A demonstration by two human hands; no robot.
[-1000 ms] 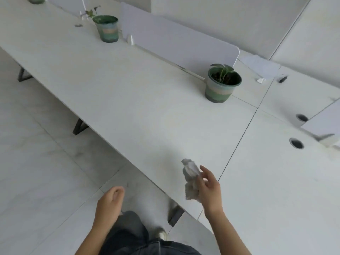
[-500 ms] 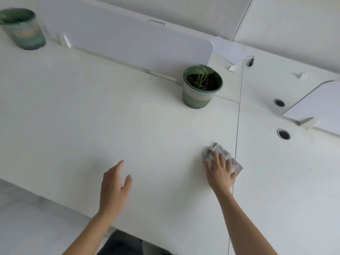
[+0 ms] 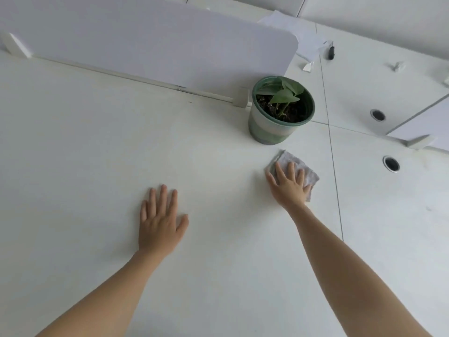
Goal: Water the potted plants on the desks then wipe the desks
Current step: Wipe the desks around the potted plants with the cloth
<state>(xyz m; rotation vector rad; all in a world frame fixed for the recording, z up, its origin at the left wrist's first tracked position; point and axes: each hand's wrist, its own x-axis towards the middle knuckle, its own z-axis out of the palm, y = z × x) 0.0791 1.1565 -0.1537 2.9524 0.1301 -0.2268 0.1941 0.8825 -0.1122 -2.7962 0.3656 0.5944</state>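
A green potted plant (image 3: 279, 113) stands on the white desk (image 3: 97, 154), close to the end of a white divider panel. Just in front of the pot lies a grey cloth (image 3: 302, 166), flattened on the desk. My right hand (image 3: 289, 184) presses flat on the cloth with straight, spread fingers. My left hand (image 3: 159, 222) rests flat on the bare desk to the left, fingers straight, holding nothing.
The white divider panel (image 3: 145, 40) runs along the desk's back edge. A seam (image 3: 334, 178) separates this desk from the one on the right, which has two round cable holes (image 3: 391, 163). Paper sheets (image 3: 296, 32) and a small dark object (image 3: 331, 52) lie behind the pot.
My right hand laid the crumpled cloth on the desk, flattened it and slid it toward the pot. My left hand came up from beside the desk and settled flat on the top.
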